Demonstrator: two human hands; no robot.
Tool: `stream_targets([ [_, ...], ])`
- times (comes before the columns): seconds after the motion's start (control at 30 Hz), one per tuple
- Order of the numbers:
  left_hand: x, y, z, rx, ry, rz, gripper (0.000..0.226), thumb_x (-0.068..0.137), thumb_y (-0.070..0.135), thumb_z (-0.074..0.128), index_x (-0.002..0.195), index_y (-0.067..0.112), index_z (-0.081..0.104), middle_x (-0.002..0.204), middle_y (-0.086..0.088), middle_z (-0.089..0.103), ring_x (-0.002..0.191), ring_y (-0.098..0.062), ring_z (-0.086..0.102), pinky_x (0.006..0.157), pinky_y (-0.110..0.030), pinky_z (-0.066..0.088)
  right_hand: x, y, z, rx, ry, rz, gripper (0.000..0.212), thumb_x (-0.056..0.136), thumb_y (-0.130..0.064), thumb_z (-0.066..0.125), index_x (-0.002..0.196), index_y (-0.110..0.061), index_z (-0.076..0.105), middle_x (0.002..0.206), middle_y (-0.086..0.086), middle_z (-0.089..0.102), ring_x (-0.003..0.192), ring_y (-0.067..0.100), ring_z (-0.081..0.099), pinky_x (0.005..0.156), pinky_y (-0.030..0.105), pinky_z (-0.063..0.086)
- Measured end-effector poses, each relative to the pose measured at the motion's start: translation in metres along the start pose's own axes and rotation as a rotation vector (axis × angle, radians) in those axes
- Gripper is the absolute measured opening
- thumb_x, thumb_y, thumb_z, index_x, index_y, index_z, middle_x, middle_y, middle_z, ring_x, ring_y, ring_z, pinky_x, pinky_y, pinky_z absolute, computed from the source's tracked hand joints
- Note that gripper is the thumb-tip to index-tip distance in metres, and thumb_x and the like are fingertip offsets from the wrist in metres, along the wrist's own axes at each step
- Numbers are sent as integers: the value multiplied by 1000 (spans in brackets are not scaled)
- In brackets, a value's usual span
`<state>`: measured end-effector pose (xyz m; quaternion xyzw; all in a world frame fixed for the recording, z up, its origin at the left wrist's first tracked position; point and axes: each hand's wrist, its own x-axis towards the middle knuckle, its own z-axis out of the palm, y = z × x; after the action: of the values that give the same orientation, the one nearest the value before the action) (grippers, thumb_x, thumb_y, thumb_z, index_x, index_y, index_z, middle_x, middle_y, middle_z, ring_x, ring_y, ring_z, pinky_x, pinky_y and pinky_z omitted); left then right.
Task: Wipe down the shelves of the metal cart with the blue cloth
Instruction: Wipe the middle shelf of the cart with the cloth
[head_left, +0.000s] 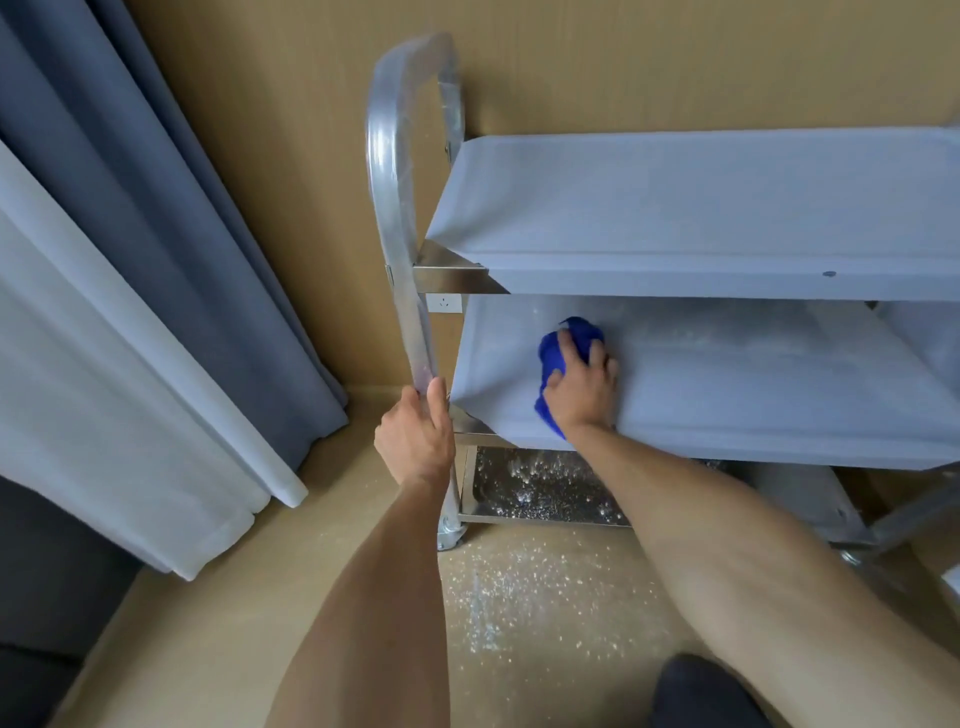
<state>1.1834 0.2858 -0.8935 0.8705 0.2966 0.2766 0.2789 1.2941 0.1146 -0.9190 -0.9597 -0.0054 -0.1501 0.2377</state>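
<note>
Three shelves on the metal cart (675, 270), none seen whole: top shelf (701, 208) and middle shelf (753, 384) cut off at the right edge of the view, bottom shelf (540, 488) mostly hidden beneath the middle one and behind the right forearm. Far right of the bottom level too dim to make out. Blue cloth (551, 358) bunched into a rumpled wad on the left part of the middle shelf, near its front lip, partly covered by the right hand (582, 389); only the left side and top of the wad showing. Right fingers spread and curled over the cloth, gripping it and pressing it onto the shelf. Left hand (415, 439) wrapped round the cart's upright handle bar (400, 208) low down, thumb up along the tube, fingers clenched on it. Pale film on the top and middle shelves, faint powdery streaks behind the cloth. White specks thick on the bottom shelf and scattered on the floor (519, 587) just in front. Grey curtain (182, 208) and white curtain (104, 364) at left; wall socket (444, 303) glimpsed between handle and shelf. Dark shape at the lower edge, unclear.
</note>
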Motion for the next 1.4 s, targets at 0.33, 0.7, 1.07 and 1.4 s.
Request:
stream_targets([
  [0.33,8,-14,10,-76,42,97,61,89,63,20,68,12,46,63,-12,59,58,-36,50,55,-33,29,41,-15,28,-73,-75,17,65,86,-29,58,148,-31,38,141,18,41,121,43,42,105,41,34],
  [0.7,-7,5,9,-103,17,-169,50,99,56,28,89,13,54,92,-9,63,86,-33,58,70,-39,42,-53,-61,9,210,-222,-356,63,81,-17,58,142,-31,50,139,10,51,117,33,46,106,41,40],
  [1.07,-8,15,19,-137,101,-349,48,98,56,28,102,16,54,105,-11,60,101,-33,57,78,-41,41,-72,-65,16,177,-145,-401,55,86,-24,52,141,-29,52,138,13,49,116,36,45,103,46,41],
  [1.4,-20,27,24,-70,108,-368,53,99,55,24,114,13,53,113,-16,62,103,-37,58,83,-45,43,-33,104,-53,-115,98,75,60,85,-24,60,144,-30,47,146,15,42,126,39,43,104,48,35],
])
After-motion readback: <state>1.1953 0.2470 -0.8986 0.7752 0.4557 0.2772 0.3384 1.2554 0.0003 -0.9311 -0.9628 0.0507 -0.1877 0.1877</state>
